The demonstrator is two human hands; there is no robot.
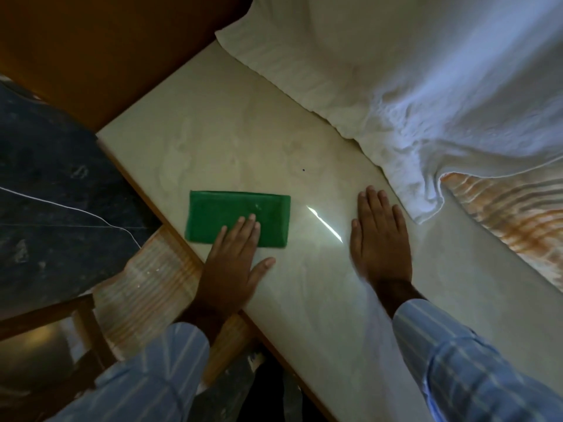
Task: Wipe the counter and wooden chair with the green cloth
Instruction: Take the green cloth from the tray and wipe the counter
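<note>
A folded green cloth (225,214) lies flat on the pale marble counter (231,147). My left hand (234,263) rests palm down with its fingertips on the cloth's near edge, fingers straight and not gripping. My right hand (379,239) lies flat on the bare counter to the right of the cloth, holding nothing. A wooden chair (61,324) shows at the lower left, below the counter's edge.
A crumpled white sheet (396,86) covers the counter's far right side. An orange-striped surface (511,214) shows under it at the right. Dark stone floor (45,193) lies to the left, and a brown wooden panel (106,41) stands at the top left.
</note>
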